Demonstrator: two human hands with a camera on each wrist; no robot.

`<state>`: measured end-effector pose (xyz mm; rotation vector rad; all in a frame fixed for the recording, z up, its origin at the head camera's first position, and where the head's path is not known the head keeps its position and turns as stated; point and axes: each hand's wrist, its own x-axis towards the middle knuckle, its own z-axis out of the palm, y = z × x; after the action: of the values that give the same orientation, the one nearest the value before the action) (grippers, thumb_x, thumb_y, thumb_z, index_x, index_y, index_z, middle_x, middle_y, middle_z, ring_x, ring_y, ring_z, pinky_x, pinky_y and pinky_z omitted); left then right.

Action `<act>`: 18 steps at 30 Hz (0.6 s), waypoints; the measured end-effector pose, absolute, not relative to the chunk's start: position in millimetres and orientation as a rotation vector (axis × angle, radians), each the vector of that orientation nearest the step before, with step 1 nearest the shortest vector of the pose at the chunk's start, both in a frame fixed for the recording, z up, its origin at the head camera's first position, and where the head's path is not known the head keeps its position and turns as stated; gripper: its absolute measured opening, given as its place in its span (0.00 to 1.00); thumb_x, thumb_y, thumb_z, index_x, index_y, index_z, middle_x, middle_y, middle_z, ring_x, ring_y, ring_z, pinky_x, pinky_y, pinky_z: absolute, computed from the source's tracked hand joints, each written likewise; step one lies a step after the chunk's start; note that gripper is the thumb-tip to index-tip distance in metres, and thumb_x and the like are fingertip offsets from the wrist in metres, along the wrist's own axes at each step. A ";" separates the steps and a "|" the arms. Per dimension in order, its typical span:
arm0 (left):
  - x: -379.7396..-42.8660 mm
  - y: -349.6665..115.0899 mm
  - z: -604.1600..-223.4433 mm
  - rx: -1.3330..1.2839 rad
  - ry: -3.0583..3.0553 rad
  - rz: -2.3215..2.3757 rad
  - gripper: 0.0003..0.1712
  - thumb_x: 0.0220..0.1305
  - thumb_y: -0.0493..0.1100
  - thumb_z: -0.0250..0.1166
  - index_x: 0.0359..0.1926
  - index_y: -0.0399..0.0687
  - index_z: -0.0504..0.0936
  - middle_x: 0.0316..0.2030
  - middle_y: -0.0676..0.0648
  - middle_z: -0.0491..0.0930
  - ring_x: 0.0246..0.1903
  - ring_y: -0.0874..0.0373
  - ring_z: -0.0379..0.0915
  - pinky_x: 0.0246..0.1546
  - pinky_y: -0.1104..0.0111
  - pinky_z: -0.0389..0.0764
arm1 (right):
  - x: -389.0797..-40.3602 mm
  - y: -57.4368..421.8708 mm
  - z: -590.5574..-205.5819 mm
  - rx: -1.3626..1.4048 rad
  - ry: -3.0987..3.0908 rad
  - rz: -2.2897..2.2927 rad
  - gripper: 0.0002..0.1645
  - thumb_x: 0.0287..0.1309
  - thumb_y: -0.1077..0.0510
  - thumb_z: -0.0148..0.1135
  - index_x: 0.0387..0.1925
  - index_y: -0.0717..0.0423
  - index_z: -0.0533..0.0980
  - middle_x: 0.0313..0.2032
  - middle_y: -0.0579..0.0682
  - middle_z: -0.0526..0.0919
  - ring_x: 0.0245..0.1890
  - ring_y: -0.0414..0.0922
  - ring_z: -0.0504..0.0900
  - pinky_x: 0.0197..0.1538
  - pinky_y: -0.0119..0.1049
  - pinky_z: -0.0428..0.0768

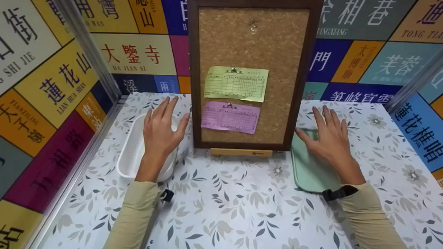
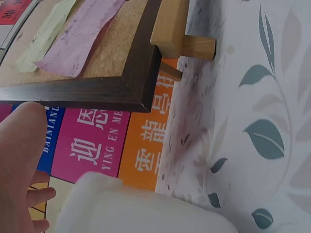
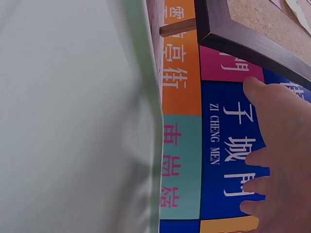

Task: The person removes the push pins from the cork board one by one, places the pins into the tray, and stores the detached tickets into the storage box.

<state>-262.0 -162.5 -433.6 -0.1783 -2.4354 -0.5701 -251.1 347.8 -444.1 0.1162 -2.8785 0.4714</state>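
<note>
My left hand [image 1: 161,133] hovers palm down over a white tray [image 1: 129,164], fingers spread and holding nothing. Over on the right, my right hand [image 1: 328,140] is spread the same way above a pale green tray [image 1: 308,176]. Between them a framed cork board [image 1: 283,76] leans on a small wooden easel [image 1: 241,152]. Pinned to it are a yellow-green slip [image 1: 237,84] and, just below, a purple slip [image 1: 230,117], each by a pin at its top edge. Near the board's top sits a small cluster of pins [image 1: 253,25].
A tablecloth [image 1: 221,207] with a leaf print covers the table. Behind it and at both sides stand walls of colourful sign panels [image 1: 138,54], with a metal post [image 1: 93,52] at the left corner.
</note>
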 end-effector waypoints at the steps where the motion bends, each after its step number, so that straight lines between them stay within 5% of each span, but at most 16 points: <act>1: -261.2 -160.8 -432.2 -0.186 -2.428 -0.582 0.39 0.78 0.70 0.55 0.80 0.58 0.72 0.77 0.43 0.74 0.75 0.43 0.73 0.81 0.38 0.61 | -250.9 347.1 -443.3 0.114 -2.865 0.476 0.62 0.68 0.19 0.54 0.89 0.44 0.47 0.88 0.60 0.43 0.87 0.66 0.41 0.81 0.76 0.37; 10: -254.8 -145.6 -424.4 -0.269 -2.312 -0.690 0.38 0.76 0.68 0.59 0.79 0.59 0.72 0.73 0.47 0.79 0.68 0.44 0.80 0.67 0.47 0.82 | -248.9 335.8 -436.0 0.111 -2.695 0.568 0.51 0.70 0.27 0.60 0.84 0.47 0.62 0.84 0.59 0.60 0.82 0.65 0.59 0.76 0.76 0.57; 18: -251.4 -134.6 -422.8 -0.331 -2.286 -0.748 0.35 0.79 0.64 0.59 0.79 0.59 0.71 0.73 0.48 0.78 0.70 0.49 0.79 0.62 0.50 0.86 | -246.0 325.8 -430.9 0.113 -2.535 0.652 0.42 0.71 0.33 0.64 0.77 0.49 0.72 0.78 0.57 0.72 0.78 0.62 0.68 0.77 0.69 0.64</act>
<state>-251.4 -134.6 -422.8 -0.3312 -2.2860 -0.7477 -246.0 325.8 -430.9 0.1133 -2.5351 0.6520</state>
